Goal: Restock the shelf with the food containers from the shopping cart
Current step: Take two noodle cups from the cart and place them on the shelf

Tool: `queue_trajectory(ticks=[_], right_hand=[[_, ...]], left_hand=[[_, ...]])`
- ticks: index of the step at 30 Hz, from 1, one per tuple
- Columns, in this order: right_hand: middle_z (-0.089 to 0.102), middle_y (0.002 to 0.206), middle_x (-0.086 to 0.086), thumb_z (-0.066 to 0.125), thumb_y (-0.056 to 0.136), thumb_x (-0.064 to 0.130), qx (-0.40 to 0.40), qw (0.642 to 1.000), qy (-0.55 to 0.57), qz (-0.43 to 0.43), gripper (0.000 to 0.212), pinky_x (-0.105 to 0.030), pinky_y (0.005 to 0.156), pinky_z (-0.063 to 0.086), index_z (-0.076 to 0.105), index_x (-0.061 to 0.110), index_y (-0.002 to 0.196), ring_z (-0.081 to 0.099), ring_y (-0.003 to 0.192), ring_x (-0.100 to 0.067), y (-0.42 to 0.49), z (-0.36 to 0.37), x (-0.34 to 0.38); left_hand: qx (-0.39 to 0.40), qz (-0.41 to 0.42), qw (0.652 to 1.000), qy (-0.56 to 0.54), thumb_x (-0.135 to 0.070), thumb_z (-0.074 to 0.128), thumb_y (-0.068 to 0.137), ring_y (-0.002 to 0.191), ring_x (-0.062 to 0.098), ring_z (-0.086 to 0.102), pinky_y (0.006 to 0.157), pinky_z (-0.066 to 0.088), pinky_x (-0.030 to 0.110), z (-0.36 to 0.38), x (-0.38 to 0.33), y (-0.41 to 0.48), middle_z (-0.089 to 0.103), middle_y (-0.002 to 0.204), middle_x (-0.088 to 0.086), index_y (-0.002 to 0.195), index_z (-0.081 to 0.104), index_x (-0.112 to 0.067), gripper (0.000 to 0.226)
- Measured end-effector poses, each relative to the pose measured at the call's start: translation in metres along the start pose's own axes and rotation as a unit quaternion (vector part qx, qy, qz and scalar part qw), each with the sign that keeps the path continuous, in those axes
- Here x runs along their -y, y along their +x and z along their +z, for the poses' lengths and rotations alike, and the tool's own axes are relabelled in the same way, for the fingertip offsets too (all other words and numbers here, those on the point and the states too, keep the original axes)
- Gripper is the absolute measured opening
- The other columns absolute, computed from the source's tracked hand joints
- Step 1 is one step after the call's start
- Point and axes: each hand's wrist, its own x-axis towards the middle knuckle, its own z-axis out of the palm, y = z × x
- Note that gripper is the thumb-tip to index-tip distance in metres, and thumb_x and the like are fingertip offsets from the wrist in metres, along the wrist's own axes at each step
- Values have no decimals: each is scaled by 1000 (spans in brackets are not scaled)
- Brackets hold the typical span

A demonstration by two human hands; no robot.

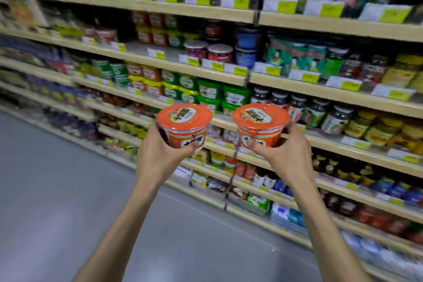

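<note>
I hold two orange-red noodle bowls with printed lids, upright, in front of the store shelving. My left hand [160,151] grips the left bowl [184,122] from below and the side. My right hand [282,155] grips the right bowl [261,121] the same way, thumb on its front label. Both bowls hang in the air at about the height of the shelf [357,142] with dark jars. A shelf board [146,58] higher up has a bare stretch to the left of two red-lidded jars [208,50]. The shopping cart is out of view.
Long wooden shelves run from far left to near right, packed with green tubs [219,95], jars, bottles and packets, with yellow price tags on the edges. Grey aisle floor [57,190] fills the lower left. The picture is blurred by motion.
</note>
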Motion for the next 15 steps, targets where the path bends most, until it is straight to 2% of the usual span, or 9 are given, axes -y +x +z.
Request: queue_trajectory(ticks=[4,7,9,12,15], right_hand=[[64,111,7,91,60,48,35,999,33,-18,70,-31,77,47,56,26,117,58,95,-10,14,82,47],[64,109,10,90,60,47,60,996,49,-37,73,-15,65,41,59,24,121,57,91,-6,30,134,77],[64,109,12,90,60,46,84,994,63,-43,75,-7,64,38,59,25,125,58,89,-3,45,165,95],[65,112,9,91,60,43,105,990,76,-57,73,-8,65,39,57,27,123,61,94,-5,69,206,119],[61,111,9,92,61,40,114,987,81,-75,70,-10,67,39,51,33,117,59,98,-9,98,246,142]], left_hand=[[-40,-16,999,6,-44,94,53,99,13,65,81,53,30,-61,41,38,66,114,-6,129,52,-18,90],[-71,-27,997,-14,-60,83,41,102,14,66,85,58,38,-92,68,69,66,114,-7,124,50,-25,96],[-85,-31,996,-26,-62,79,39,102,12,65,84,57,36,-106,83,91,63,112,-11,121,47,-30,94],[-101,-37,994,-31,-57,83,43,107,13,64,82,54,29,-123,102,127,63,118,-9,123,46,-30,93],[-117,-39,992,-24,-47,91,51,108,13,63,84,54,31,-135,122,170,64,122,-8,130,47,-24,94]])
